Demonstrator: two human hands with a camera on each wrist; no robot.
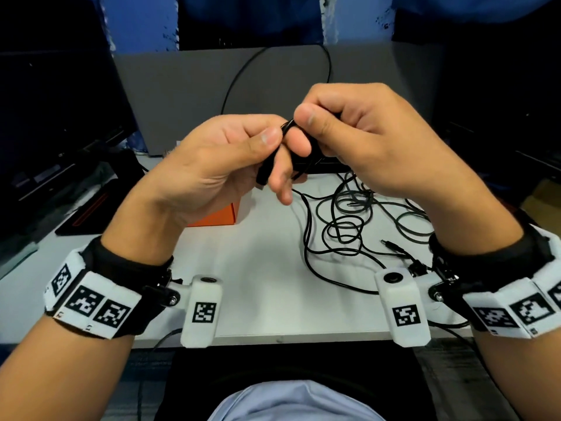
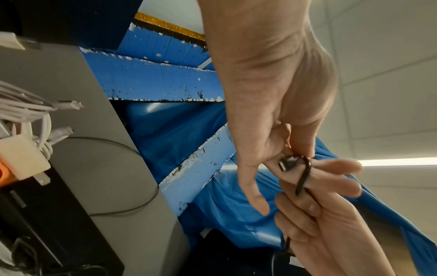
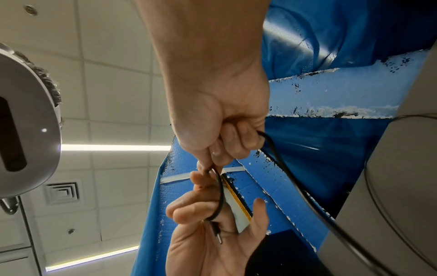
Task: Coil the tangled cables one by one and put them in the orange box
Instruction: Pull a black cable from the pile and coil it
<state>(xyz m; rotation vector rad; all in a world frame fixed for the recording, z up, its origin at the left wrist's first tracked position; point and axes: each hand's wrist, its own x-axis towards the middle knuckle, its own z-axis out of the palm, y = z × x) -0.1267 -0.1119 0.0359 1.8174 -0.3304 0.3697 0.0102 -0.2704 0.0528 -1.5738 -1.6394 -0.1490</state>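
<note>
Both hands up: left hand [image 1: 212, 165] and right hand [image 1: 364, 138] pinch the black cable [image 1: 306, 226] near its plug, its tangle trailing on the surface [image 1: 258, 268]. Light, limp stuff; best gripped by that stiff plug.

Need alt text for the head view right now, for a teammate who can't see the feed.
Both hands, left hand and right hand, pinch one end of a black cable above a white table. Tangled black cables lie under the right hand; the orange box sits behind the left wrist.

Head camera looks down; both wrist cameras look up, sharing the fingers [image 2: 331, 168].
</note>
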